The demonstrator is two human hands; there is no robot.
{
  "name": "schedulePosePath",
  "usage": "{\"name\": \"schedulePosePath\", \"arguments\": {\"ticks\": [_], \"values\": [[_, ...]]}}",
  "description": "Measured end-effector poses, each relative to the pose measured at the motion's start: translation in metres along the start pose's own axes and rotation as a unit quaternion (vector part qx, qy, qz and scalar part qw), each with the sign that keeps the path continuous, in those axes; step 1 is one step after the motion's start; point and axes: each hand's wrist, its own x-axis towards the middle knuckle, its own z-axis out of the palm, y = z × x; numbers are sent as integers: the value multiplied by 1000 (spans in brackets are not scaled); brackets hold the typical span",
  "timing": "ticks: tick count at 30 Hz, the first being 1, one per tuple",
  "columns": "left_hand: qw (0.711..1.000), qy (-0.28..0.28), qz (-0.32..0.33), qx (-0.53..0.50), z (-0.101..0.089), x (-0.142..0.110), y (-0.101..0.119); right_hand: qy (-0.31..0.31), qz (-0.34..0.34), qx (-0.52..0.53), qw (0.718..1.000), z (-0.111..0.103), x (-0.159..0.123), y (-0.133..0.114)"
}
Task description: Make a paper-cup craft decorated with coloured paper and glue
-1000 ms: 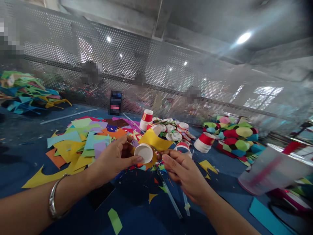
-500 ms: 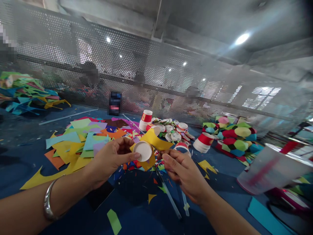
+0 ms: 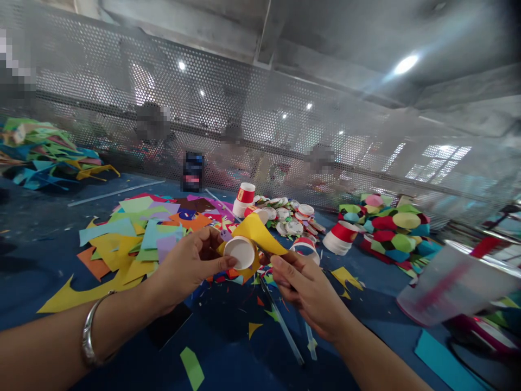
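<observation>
My left hand (image 3: pixel 191 260) is closed in a pinch. Its thumb presses the rim of a shallow round white paper cup base (image 3: pixel 240 253), while the fingers go behind it. Yellow paper (image 3: pixel 260 233) lies behind the white round, its edges sticking out above and below. From the right, my right hand (image 3: pixel 299 279) is closed around what look like small scissors (image 3: pixel 264 256). Only a short dark stretch of blade shows, at the yellow paper's edge beside the cup base. The handles are hidden in my fingers.
Left of centre lies a heap of coloured paper (image 3: pixel 118 244). Red-and-white paper cups (image 3: pixel 341 237) stand behind my hands near a pile of cut cup bases (image 3: pixel 291 217). Clear plastic strips (image 3: pixel 285 326) lie in front; a large translucent cup (image 3: pixel 456 282) is at right.
The cup base tilts and shifts slightly between my fingers, and the yellow paper's right flap now reaches lower over my right fingertips. Both hands stay in nearly the same place.
</observation>
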Motion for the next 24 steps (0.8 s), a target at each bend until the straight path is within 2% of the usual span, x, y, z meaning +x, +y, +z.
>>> {"name": "schedulePosePath", "arguments": {"ticks": [10,19,24], "values": [[999,10,-28,-42,3,-2,1,-2,-1,11,1000,1,0,-1],[1000,-15,-16,-10,4,-3,3,7,-3,-11,1000,1,0,-1],[999,-7,-17,-30,6,-4,5,5,0,-6,1000,1,-2,0]]}}
